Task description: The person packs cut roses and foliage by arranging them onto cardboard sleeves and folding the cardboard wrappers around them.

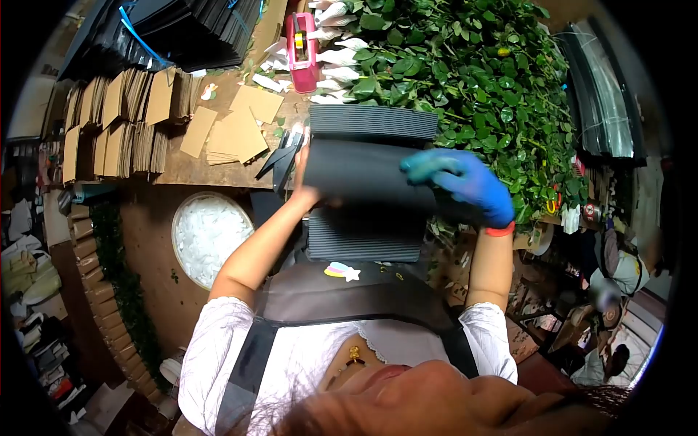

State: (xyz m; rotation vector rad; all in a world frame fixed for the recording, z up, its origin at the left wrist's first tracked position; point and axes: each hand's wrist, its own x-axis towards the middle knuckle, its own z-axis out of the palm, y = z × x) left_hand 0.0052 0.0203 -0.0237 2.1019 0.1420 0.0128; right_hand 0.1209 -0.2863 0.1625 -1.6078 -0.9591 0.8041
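Observation:
A dark, smooth sheet, partly blurred, lies curved between my hands over ribbed black material. My bare left hand grips the sheet's left edge, with some fingers hidden. My right hand, in a blue glove with green fingertips and a red cuff, is over the sheet's right part, its fingers stretched out to the left and the thumb apart. Whether the fingertips touch the sheet is unclear. More ribbed black material shows near my body.
Leafy green stems cover the right side of the table, beside white-wrapped bundles and a pink basket. Brown cardboard pieces and black scissors are at left. A round tub of white pieces stands below.

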